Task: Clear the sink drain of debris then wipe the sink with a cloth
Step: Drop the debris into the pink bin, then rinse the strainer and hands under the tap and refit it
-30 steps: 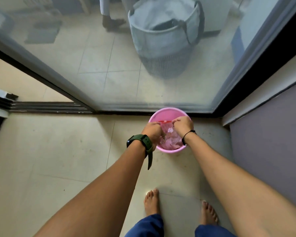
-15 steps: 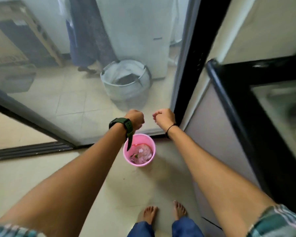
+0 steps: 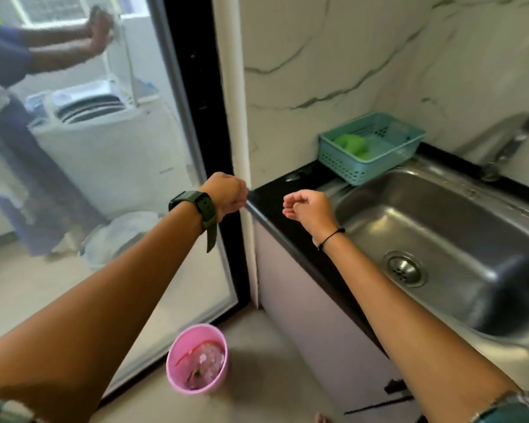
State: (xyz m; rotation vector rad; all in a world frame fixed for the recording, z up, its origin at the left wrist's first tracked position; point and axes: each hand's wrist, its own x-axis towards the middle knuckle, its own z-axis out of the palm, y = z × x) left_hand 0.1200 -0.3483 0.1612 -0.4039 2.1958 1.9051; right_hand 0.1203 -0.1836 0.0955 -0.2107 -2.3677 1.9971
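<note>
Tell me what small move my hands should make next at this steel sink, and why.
Probably reach the right hand to the green sponge-like thing in the teal plastic basket behind the stainless steel sink. Both hands hold nothing, the left hand curled, the round metal drain strainer looks free of debris, and the pink plastic bin holds waste, so wiping seems due.

One sink (image 3: 458, 227) with one drain (image 3: 405, 268), one teal basket (image 3: 371, 148) holding what seems one green sponge (image 3: 351, 145), and one pink bucket (image 3: 197, 358) are counted.
</note>
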